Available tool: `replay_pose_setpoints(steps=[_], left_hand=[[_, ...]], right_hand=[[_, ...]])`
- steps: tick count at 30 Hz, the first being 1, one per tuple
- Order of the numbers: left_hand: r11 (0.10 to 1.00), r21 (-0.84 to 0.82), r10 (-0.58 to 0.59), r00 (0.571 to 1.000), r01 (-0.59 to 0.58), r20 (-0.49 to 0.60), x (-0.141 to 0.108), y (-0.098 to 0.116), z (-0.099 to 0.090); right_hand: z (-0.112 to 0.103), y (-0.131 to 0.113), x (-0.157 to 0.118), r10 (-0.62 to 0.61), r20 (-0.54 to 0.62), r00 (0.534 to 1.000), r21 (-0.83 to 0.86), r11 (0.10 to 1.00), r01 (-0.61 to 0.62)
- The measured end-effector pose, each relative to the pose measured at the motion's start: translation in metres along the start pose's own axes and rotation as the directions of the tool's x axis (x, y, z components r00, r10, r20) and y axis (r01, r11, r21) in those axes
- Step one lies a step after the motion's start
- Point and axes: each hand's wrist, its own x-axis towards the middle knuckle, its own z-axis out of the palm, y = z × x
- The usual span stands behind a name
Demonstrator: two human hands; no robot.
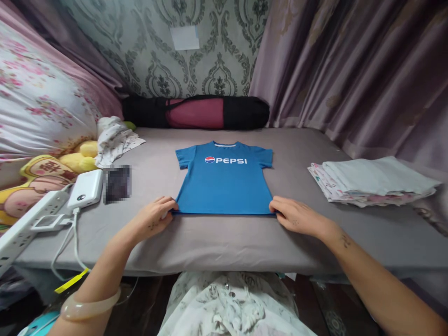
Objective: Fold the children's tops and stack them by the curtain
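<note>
A blue T-shirt point(224, 186) with a white PEPSI print lies flat and face up, its collar away from me and its short sleeves spread. My left hand point(157, 215) pinches the left corner of its bottom hem. At the opposite hem corner, my right hand point(292, 214) has its fingers closed on the cloth. Between both hands the hem runs nearly straight, close to the near side of the grey-covered surface point(224, 242).
On the right lies a stack of folded cloth point(374, 179). A white power strip point(31, 228), a power bank point(86, 189) with cables, plush toys point(49, 177) and a crumpled cloth point(115, 140) occupy the left. A long black-and-maroon bag point(196, 113) lies along the back wall.
</note>
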Motion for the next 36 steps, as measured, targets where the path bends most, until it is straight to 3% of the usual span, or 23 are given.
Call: replay_pose_setpoints(steps=[5, 9, 11, 13, 15, 17, 19, 23, 28, 36], left_hand=[[0.996, -0.077, -0.030, 0.998, 0.034, 0.048, 0.010, 0.007, -0.014], [0.994, -0.079, -0.079, 0.997, 0.077, -0.025, 0.056, 0.009, -0.011], [0.998, -0.051, -0.046, 0.993, 0.041, -0.108, 0.095, 0.006, -0.001], [0.999, -0.042, -0.006, 0.985, -0.002, -0.175, 0.137, 0.001, 0.012], [0.999, -0.022, -0.026, 0.981, 0.022, -0.193, 0.177, -0.005, 0.027], [0.997, 0.039, -0.060, 0.985, 0.067, -0.164, 0.205, -0.009, 0.042], [0.986, 0.092, -0.124, 0.981, 0.139, -0.151, 0.220, -0.014, 0.053], [0.977, 0.142, -0.145, 0.985, 0.157, -0.093, 0.215, -0.021, 0.064], [0.980, 0.191, -0.058, 0.998, 0.063, -0.029, 0.193, -0.020, 0.060], [0.978, 0.159, 0.116, 0.983, -0.138, 0.141, 0.149, 0.009, 0.054]], right_hand=[[-0.019, 0.008, 0.014, 0.030, 0.172, 0.985, 0.093, 0.995, -0.046], [-0.036, 0.022, 0.063, 0.009, 0.357, 0.934, 0.155, 0.985, -0.069], [-0.037, 0.027, 0.103, -0.016, 0.299, 0.954, 0.175, 0.984, -0.038], [-0.029, 0.031, 0.147, 0.099, 0.105, 0.990, 0.149, 0.982, -0.114], [-0.017, 0.034, 0.186, 0.225, -0.103, 0.969, 0.134, 0.968, -0.211], [-0.003, 0.039, 0.215, 0.294, -0.162, 0.942, 0.122, 0.953, -0.277], [0.009, 0.045, 0.229, 0.345, -0.136, 0.929, 0.121, 0.936, -0.330], [0.024, 0.054, 0.227, 0.313, -0.069, 0.947, 0.064, 0.949, -0.309], [0.032, 0.045, 0.201, 0.174, -0.073, 0.982, -0.018, 0.984, -0.176], [0.039, 0.011, 0.147, -0.044, -0.023, 0.999, -0.031, 0.999, 0.044]])
